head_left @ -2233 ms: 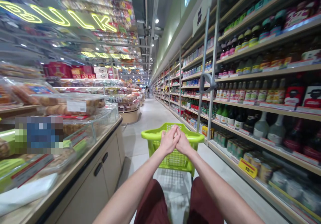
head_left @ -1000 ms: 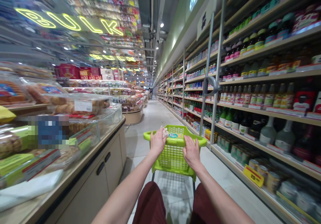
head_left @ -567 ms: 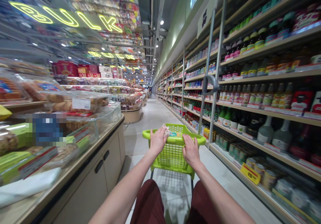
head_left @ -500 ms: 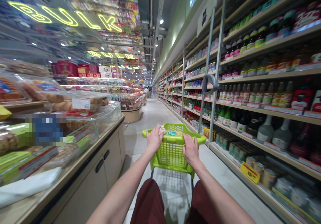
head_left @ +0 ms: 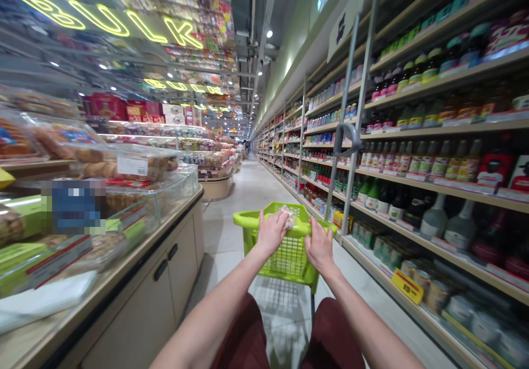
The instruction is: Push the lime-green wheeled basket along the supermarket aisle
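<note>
supermarket aisle point(head_left: 264, 193) runs ahead of me, with bottle shelves point(head_left: 417, 165) right of my fingers and a bakery counter point(head_left: 128, 204) left of them, below a neon bulk sign point(head_left: 103, 19). my left hand point(head_left: 270, 234) sits on the rim of a lime-green wheeled shopping basket point(head_left: 250, 220), its fingers point(head_left: 273, 217) bunched against a crumpled pale scrap point(head_left: 288, 217) just past the fingertips; i cannot tell if they pinch it. my right hand point(head_left: 320, 248) rests on the same rim, a little apart, its fingers point(head_left: 316, 228) loosely spread. the basket sits directly beneath both sets of fingers, and a yellow price tag point(head_left: 407, 286) shows on a low shelf off to their right.
</note>
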A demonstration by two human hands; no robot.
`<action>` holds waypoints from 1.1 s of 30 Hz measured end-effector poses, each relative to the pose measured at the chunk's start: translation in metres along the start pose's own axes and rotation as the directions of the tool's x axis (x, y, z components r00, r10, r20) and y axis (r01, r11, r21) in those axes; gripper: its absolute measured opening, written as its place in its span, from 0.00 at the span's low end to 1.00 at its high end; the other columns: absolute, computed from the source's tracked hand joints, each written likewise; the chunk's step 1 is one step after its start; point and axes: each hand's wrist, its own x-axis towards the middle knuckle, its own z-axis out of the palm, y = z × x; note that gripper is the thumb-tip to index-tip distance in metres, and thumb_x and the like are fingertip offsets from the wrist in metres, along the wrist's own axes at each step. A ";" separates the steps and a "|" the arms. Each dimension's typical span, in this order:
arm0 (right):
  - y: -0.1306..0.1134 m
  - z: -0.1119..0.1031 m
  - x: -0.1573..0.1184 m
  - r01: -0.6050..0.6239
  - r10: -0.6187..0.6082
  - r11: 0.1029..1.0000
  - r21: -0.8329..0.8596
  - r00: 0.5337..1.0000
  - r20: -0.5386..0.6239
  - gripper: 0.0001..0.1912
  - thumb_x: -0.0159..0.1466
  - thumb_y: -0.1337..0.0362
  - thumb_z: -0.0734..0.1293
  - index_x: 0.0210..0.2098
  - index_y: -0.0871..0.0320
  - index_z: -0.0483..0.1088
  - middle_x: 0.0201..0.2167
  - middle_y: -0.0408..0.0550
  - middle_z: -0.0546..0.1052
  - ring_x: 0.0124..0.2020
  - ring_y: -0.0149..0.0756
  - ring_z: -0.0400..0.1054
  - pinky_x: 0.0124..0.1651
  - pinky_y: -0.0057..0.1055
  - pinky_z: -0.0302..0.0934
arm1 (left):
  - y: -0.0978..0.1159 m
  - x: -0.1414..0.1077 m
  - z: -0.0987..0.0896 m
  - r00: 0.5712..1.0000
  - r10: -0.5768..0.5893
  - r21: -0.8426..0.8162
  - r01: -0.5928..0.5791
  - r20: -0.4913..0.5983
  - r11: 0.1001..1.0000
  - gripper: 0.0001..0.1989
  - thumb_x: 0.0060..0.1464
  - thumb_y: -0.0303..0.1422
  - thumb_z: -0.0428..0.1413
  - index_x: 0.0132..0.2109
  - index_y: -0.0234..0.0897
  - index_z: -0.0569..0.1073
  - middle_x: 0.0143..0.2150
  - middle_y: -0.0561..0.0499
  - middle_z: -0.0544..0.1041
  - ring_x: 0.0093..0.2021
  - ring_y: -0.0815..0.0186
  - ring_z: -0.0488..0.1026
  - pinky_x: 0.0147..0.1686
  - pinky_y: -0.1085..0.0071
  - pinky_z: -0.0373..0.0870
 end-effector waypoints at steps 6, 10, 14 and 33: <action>-0.004 -0.007 0.005 -0.006 0.007 0.999 -0.041 1.000 0.029 0.25 0.57 0.69 0.54 0.54 0.62 0.55 0.48 0.55 0.68 0.51 0.42 0.58 0.56 0.52 0.36 | -0.054 0.002 -0.009 0.921 -0.390 0.022 0.390 0.014 0.921 0.18 0.54 0.36 0.45 0.52 0.41 0.61 0.50 0.45 0.69 0.48 0.59 0.66 0.54 0.46 0.44; -0.019 -0.003 0.016 0.010 -0.008 0.999 -0.034 0.997 0.072 0.21 0.58 0.67 0.54 0.51 0.61 0.59 0.48 0.53 0.69 0.51 0.42 0.59 0.56 0.52 0.37 | -0.032 0.007 -0.007 0.956 -0.286 -0.018 0.288 0.072 0.957 0.17 0.54 0.36 0.45 0.52 0.43 0.60 0.51 0.48 0.69 0.50 0.62 0.65 0.55 0.51 0.47; -0.021 0.006 0.012 0.084 -0.081 0.996 -0.040 0.994 0.079 0.19 0.59 0.66 0.54 0.49 0.60 0.62 0.48 0.53 0.68 0.50 0.42 0.60 0.55 0.52 0.39 | -0.006 0.005 -0.004 0.997 -0.024 -0.023 0.025 0.077 0.999 0.17 0.53 0.34 0.47 0.51 0.46 0.60 0.54 0.51 0.66 0.51 0.64 0.64 0.56 0.49 0.41; 0.029 0.006 0.010 0.245 -0.247 0.967 0.065 0.969 0.012 0.18 0.58 0.61 0.53 0.45 0.57 0.65 0.45 0.51 0.71 0.48 0.40 0.62 0.51 0.42 0.48 | -0.059 -0.011 -0.012 0.969 -0.231 0.096 0.223 0.084 0.970 0.14 0.55 0.40 0.44 0.46 0.42 0.64 0.39 0.51 0.72 0.41 0.65 0.69 0.53 0.53 0.47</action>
